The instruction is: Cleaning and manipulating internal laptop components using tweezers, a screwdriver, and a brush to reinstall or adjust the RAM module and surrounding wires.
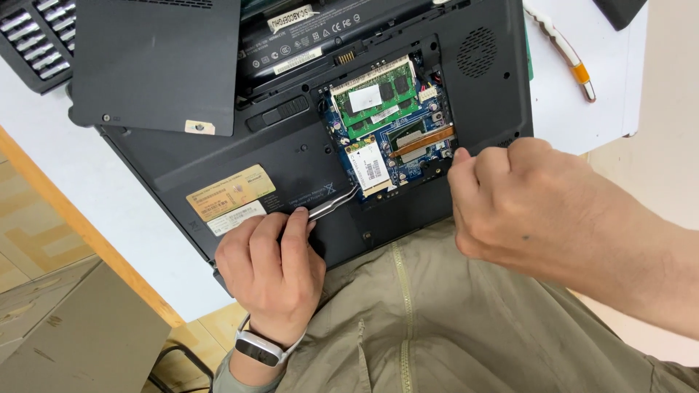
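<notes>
Head view. An upturned laptop (218,156) lies on a white table (109,196) with its service bay (386,124) open at about 1 o'clock from the picture's centre. The left hand (269,266), at 7 o'clock, pinches a pair of metal tweezers (331,204) between thumb and forefinger; the tips reach toward the lower left edge of the small white wireless card (371,169) in the bay. Whether the tips touch the card cannot be told. The right hand (510,200), at 3 o'clock, is curled into a loose fist at the bay's lower right corner, thumb tip against the laptop's shell; whether its fingers hold anything cannot be told.

Step in hand, as judged: work with the tweezers at the wireless card, likely on a small connector or clip. The next move calls for a fine, steady tip placement and a gentle lift, with the shell kept from sliding.

Count: one laptop, one tweezers, one wireless card, one green memory module (375,98), one copper strip (422,140), one detached cover panel (156,62) at 11 o'clock, one keyboard corner (36,36), one white-and-orange tool (564,51) at 2 o'clock.
</notes>
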